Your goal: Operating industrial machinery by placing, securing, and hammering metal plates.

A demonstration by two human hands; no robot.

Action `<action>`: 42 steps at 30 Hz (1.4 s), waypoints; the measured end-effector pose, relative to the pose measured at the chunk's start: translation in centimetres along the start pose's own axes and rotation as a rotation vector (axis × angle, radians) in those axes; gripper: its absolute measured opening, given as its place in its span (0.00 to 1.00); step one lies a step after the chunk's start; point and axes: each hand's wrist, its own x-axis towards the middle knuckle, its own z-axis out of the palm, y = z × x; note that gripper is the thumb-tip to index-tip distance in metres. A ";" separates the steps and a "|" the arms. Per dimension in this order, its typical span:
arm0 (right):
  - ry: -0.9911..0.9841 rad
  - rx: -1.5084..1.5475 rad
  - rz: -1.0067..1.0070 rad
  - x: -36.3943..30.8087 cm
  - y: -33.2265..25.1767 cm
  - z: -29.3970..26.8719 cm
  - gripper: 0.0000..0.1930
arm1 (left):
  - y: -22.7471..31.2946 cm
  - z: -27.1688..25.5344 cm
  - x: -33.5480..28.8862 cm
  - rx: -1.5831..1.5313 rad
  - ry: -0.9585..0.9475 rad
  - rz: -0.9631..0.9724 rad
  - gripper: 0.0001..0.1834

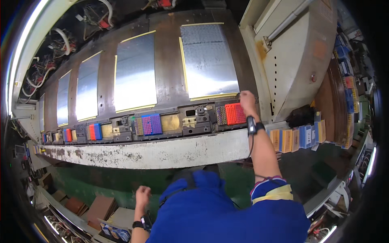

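Note:
My right hand point(248, 102) reaches forward to the lower right corner of the nearest shiny metal sheet point(210, 60), its fingers curled closed. Whatever they may hold is too small to make out. Just left of its wrist lies a bright orange-red block with a grid of holes point(234, 114), beside a brown-yellow gridded block point(221, 115). My left hand point(142, 196) hangs low over the green floor, away from the machine. Its fingers are curled in, and nothing shows in them. Both wrists wear black bands with small devices.
A white, paint-chipped beam point(162, 153) runs along the machine front. More metal sheets edged with yellow strips, such as one sheet point(135, 73), lie leftward on the brown bed. A purple gridded block point(152, 124) sits below. A cream machine column point(291, 60) and yellow-blue boxes point(287, 140) stand right.

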 end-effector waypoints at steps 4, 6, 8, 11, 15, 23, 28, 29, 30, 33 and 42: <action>-0.015 -0.312 -0.114 4.5 3.6 1.9 0.11 | 11.8 -0.9 7.0 0.129 -0.008 0.051 0.10; -0.051 -0.293 -0.089 4.8 1.8 3.3 0.11 | 17.7 0.8 10.0 0.023 -0.071 0.134 0.11; 0.005 -0.345 -0.071 4.6 0.0 3.6 0.09 | 24.8 3.9 12.7 0.111 -0.180 0.237 0.12; 0.009 -0.066 0.184 5.6 0.4 2.8 0.09 | 36.3 11.5 15.5 0.363 -0.332 0.426 0.12; -0.338 0.203 0.171 5.0 -4.6 0.1 0.12 | 47.8 23.6 15.2 0.567 -0.544 0.774 0.17; -0.693 0.403 0.112 7.2 -12.5 -3.7 0.12 | 55.6 33.1 15.3 0.482 -0.433 1.487 0.16; -0.413 0.754 0.360 4.9 -10.5 -2.7 0.11 | 53.4 29.1 23.8 -0.195 -0.402 0.328 0.14; -0.255 0.747 0.425 3.9 -9.8 -2.0 0.11 | 51.7 27.6 26.3 -0.428 -0.264 0.156 0.18; -0.097 0.803 0.449 2.5 -10.3 -0.8 0.12 | 49.1 24.9 29.6 -0.617 -0.176 0.012 0.22; -0.178 1.145 0.504 -2.6 -12.3 6.4 0.21 | 38.0 8.1 38.8 -0.979 0.002 -0.063 0.20; 0.130 0.673 -0.245 2.4 -37.3 9.8 0.21 | 40.7 -12.6 20.3 -0.983 0.157 0.250 0.23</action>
